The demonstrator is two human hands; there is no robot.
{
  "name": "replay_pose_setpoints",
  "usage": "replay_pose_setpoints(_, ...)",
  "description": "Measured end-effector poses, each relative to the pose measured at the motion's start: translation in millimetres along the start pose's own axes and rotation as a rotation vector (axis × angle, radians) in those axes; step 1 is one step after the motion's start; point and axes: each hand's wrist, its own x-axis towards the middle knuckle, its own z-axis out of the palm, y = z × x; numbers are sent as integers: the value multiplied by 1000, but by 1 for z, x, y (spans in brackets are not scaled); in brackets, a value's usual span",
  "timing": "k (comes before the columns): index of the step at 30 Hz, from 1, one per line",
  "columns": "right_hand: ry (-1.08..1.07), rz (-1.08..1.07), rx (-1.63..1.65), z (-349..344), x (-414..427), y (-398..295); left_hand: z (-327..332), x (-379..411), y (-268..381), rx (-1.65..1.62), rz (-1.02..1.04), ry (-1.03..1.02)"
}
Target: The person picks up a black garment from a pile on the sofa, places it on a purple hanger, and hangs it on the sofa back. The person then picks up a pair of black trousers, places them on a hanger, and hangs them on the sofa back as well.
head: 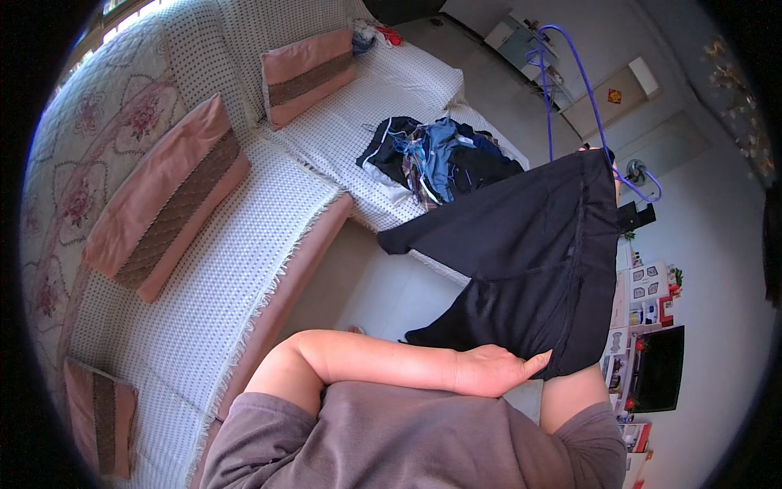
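Observation:
A pair of black shorts is spread out before me, its wide waistband towards the right and its legs towards the left. My left hand pinches the near edge of the waistband. Behind the cloth runs my right arm; only parts of the fingers of my right hand show at the far end of the waistband, gripping it. A purple-blue clothes hanger sticks up beside those fingers, its hook at the lower right. Whether the fingers also hold the hanger is partly hidden by the shorts.
A heap of dark and blue clothes with hangers lies on the covered sofa ahead. Pink-and-brown cushions lean along its back. More clothing lies at the far end. A television and shelves stand at the right.

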Motion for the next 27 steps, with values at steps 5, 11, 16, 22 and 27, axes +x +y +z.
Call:
replay_pose_setpoints(5, -72, 36, 67, 15, -4, 5, 2, -9, -14, 5, 0, 117)
replay_pose_setpoints(11, -197, 112, 90, 17, -31, -12, -50, -76, -56, 169, -281, 399)
replay_pose_setpoints(16, -193, 126, -234, 65, -79, -34, -57, -116, -102, 500, -561, 1065)
replay_pose_setpoints(22, -409, 135, -196, 120, -125, -48, -54, -75, -77, 283, -90, 1093)
replay_pose_setpoints(27, -469, 85, -180, 142, -146, -64, -54, -65, -100, 141, -127, 1115)
